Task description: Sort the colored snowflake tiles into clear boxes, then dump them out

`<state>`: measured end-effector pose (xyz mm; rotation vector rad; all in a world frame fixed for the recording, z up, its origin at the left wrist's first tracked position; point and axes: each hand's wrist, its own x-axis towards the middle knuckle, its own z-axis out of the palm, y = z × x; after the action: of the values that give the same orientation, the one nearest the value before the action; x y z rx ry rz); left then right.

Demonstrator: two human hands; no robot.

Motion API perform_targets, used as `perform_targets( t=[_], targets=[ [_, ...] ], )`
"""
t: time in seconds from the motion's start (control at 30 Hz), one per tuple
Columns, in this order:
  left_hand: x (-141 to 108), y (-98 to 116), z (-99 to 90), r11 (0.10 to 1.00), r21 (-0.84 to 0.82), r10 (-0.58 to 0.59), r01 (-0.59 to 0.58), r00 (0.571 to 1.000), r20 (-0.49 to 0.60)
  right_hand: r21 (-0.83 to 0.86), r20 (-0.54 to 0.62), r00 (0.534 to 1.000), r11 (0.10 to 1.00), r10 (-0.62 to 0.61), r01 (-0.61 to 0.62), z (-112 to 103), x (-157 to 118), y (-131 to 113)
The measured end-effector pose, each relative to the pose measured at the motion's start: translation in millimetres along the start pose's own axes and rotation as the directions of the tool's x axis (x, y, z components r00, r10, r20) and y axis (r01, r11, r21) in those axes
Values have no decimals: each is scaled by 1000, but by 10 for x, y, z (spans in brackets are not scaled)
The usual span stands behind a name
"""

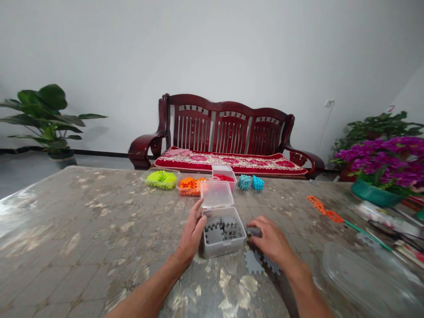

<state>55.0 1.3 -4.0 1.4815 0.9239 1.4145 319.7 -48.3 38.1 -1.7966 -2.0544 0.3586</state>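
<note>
We do best to brace the clear box [225, 250] at its left rim with our left hand [193, 227], thumb and fingers loosely spread, and to grip the grey piece [254, 231] lightly. That piece is pinched between thumb and fingertips of our right hand [270, 239], just beside the box's right wall, well in from the far edge of the table [82, 247]
</note>
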Motion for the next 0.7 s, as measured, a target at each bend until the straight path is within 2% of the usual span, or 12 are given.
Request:
perform_targets(
  t=[0.07, 0.13, 0.27, 0.43, 0.6, 0.7],
  targets=[
    [1, -7, -2, 1000, 14, 10, -10, 1000, -2, 52, 98, 995, 999, -9, 4, -23, -14, 25],
    [-1, -13, -3, 1000, 13, 13, -12, 1000, -5, 57, 129, 992, 998, 11, -19, -28, -29, 53],
    [-6, -24, -2, 1000, -4, 6, -6, 1000, -1, -67, 97, 990, 994, 98, -92, 0, -42, 49],
    [-7, -5, -4, 1000, 6, -23, 23, 1000, 9, -213, 76, 987, 969, 140, -122, 37, -36, -37],
    [-5, 6, -1, 999, 11, -35, 35, 999, 19, -189, 36, 985, 969, 167, -158, 54, -27, -12],
    [-3, -4, 3, 1000, 18, -19, 19, 1000, 13, -141, -25, 982, 972, 187, -189, 40, -13, 57]
  ],
)
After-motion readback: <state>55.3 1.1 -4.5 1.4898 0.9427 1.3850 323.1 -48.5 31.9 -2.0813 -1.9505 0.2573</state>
